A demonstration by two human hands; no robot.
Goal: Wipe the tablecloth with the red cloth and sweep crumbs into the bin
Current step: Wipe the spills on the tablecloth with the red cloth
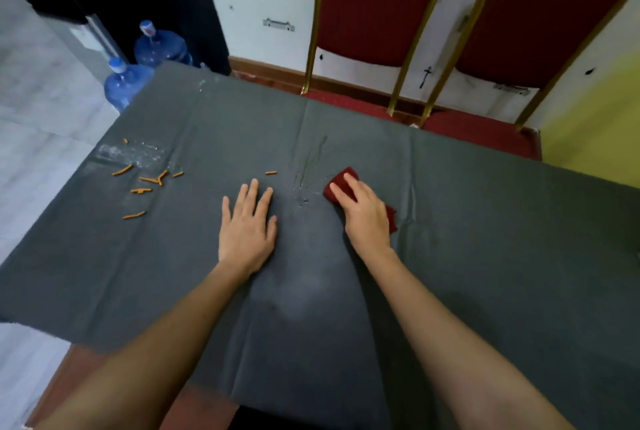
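While the right hand [363,211] presses the crumpled dark-red cloth [341,177] near the desk's middle, fingers [351,185] straight on top, the left hand [247,228] lies open on the grey tablecloth [485,221]. Wiping looks barely begun: orange crumbs [149,180] litter the left edge, and no bin shows.

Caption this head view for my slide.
Right hand presses red cloth on tablecloth; left hand flat; crumbs lie left.

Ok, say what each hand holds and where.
Right hand presses the red cloth from above, across its middle; left hand lies flat on the tablecloth, empty.
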